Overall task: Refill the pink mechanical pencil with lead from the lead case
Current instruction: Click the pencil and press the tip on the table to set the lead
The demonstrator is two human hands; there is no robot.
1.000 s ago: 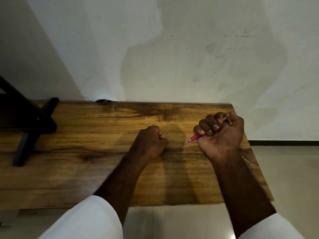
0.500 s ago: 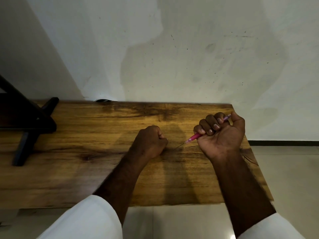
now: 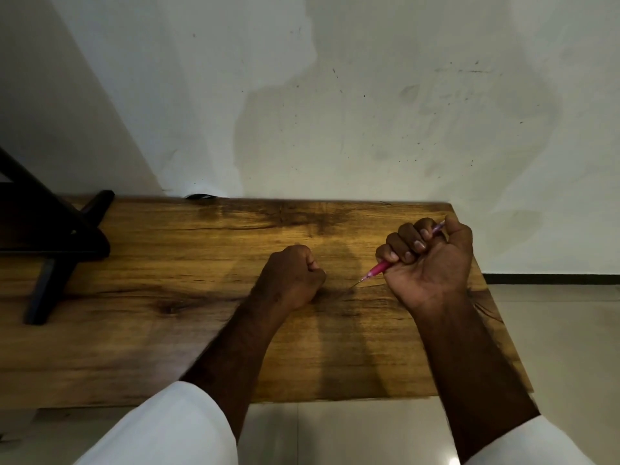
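My right hand [image 3: 432,260] grips the pink mechanical pencil [image 3: 377,270] in a fist, thumb over its top end. The pencil slants down to the left, and its thin metal tip touches or nearly touches the wooden table [image 3: 167,263]. My left hand [image 3: 295,273] rests on the table as a closed fist just left of the tip. Whether that fist holds anything is hidden. No lead case shows.
A black stand [image 3: 50,236] with angled legs occupies the table's far left. A white wall rises right behind the table. The table's right edge lies just past my right hand, with tiled floor [image 3: 553,347] beyond it.
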